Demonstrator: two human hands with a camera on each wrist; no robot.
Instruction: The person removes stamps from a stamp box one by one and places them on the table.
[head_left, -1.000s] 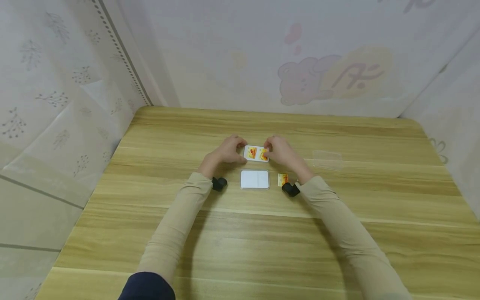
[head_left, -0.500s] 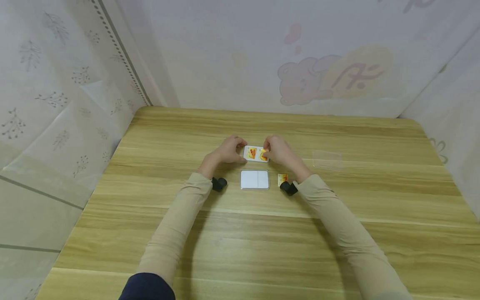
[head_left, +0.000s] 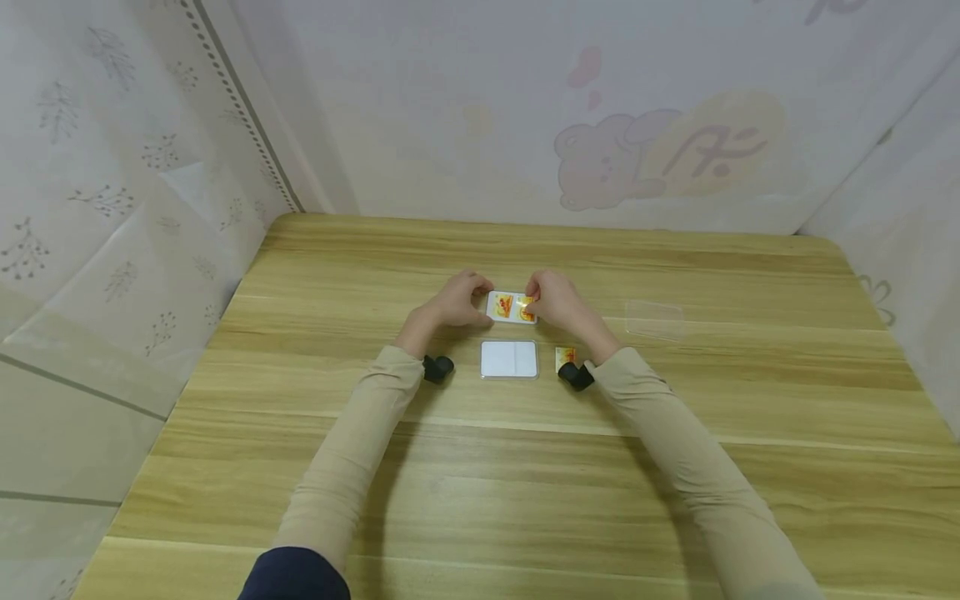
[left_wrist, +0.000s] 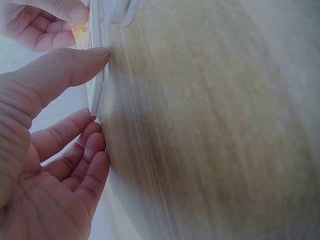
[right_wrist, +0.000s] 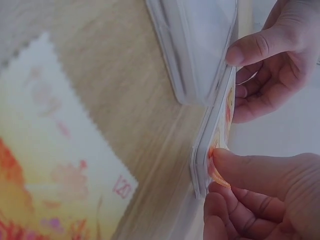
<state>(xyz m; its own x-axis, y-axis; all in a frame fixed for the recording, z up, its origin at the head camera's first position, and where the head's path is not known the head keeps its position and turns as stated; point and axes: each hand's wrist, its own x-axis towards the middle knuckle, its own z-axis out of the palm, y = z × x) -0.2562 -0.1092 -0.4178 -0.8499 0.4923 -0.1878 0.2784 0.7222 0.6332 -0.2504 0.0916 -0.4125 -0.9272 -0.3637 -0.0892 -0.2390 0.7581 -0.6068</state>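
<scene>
In the head view, a flat white stamp case point(head_left: 499, 322) lies at the middle of the table with two orange-and-yellow stamps on it. My left hand point(head_left: 454, 300) grips its left end, thumb on the near edge and fingers at the far edge. At the other end my right hand point(head_left: 561, 302) pinches the right-hand stamp point(right_wrist: 218, 175) between thumb and fingers; this stamp stands slightly off the case in the right wrist view. The left-hand stamp point(head_left: 502, 307) lies flat. Fingertips of the right hand partly cover the pinched stamp.
A second white case point(head_left: 510, 359) in a clear frame lies just nearer than the first. Right of it is a loose stamp point(head_left: 566, 357), partly behind the black wrist camera point(head_left: 576, 377). A clear plastic sheet point(head_left: 655, 321) lies further right on the wooden table point(head_left: 480, 500).
My right wrist has shifted slightly to the left, its fingers staying on the stamp. The left hand and the case have not visibly moved.
</scene>
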